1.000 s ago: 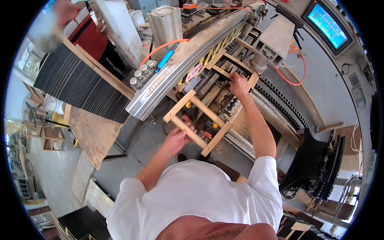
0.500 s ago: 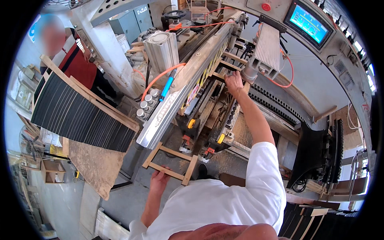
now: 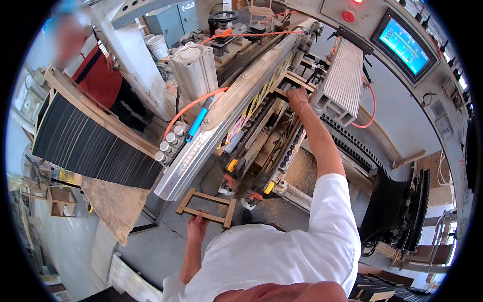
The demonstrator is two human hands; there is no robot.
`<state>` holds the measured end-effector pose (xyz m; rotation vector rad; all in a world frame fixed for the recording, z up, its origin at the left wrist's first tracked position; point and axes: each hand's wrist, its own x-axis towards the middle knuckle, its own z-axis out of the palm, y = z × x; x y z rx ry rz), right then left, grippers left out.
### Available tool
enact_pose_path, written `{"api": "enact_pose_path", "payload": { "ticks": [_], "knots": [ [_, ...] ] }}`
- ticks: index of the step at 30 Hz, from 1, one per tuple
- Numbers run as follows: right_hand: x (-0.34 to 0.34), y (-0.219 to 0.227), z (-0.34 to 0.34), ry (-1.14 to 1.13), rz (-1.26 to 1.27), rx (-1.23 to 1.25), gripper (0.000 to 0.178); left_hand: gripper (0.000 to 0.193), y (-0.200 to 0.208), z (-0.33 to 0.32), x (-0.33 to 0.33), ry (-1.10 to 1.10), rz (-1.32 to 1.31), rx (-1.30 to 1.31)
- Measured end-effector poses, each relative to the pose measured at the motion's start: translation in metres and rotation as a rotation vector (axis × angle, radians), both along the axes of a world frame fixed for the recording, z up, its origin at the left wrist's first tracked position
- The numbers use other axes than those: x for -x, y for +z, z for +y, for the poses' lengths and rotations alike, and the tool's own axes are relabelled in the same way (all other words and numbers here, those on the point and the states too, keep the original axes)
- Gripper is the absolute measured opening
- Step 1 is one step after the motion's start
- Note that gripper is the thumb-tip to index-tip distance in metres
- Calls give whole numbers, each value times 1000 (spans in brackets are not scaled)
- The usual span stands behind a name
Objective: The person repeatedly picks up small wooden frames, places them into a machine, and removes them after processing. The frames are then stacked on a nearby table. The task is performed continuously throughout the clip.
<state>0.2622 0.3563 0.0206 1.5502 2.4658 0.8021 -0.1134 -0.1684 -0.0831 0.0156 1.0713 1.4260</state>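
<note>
Low on the left, my left hand (image 3: 197, 226) grips the near rail of a small rectangular wooden frame (image 3: 227, 214). Its thumb and fingers are closed round the wood, and the frame hangs in front of my body over the floor. My right arm is stretched far forward into the machine. There my right hand (image 3: 298, 97) is closed on a second wooden frame (image 3: 302, 80), which lies across the machine's rails (image 3: 266, 128). Its fingertips are partly hidden. Just right of that hand stands a ribbed metal motor housing (image 3: 342, 75).
A long metal beam (image 3: 201, 151) with a blue marker (image 3: 199, 121) runs along the left. Beyond it, curved dark slats (image 3: 93, 136) are stacked beside a person in red (image 3: 103, 78). A lit control screen (image 3: 404, 44) is at upper right. Yellow-knobbed clamps (image 3: 232, 164) jut out near me.
The view has shifted slightly. My left hand keeps hold of its wooden frame, which appears a little more level. The right hand stays at the frame in the machine, its fingers curled more tightly.
</note>
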Motion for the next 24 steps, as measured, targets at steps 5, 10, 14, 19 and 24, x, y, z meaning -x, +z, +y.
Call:
{"api": "enact_pose_path", "payload": {
  "ticks": [5,10,14,19,24],
  "knots": [
    [-28,-27,28,19,55,-101,14,22,-15,24,-20,-27,3,44],
    [-18,-10,25,25,28,17,13,25,-22,38,-33,-24,91,77],
    [7,33,16,-81,181,308,12,26,-27,36,-38,-11,127,112],
    [-29,5,37,-21,162,202,15,29,-23,46,-45,-49,144,123],
    [6,34,11,14,226,353,11,31,-27,38,-47,-25,217,177]
  ]
}}
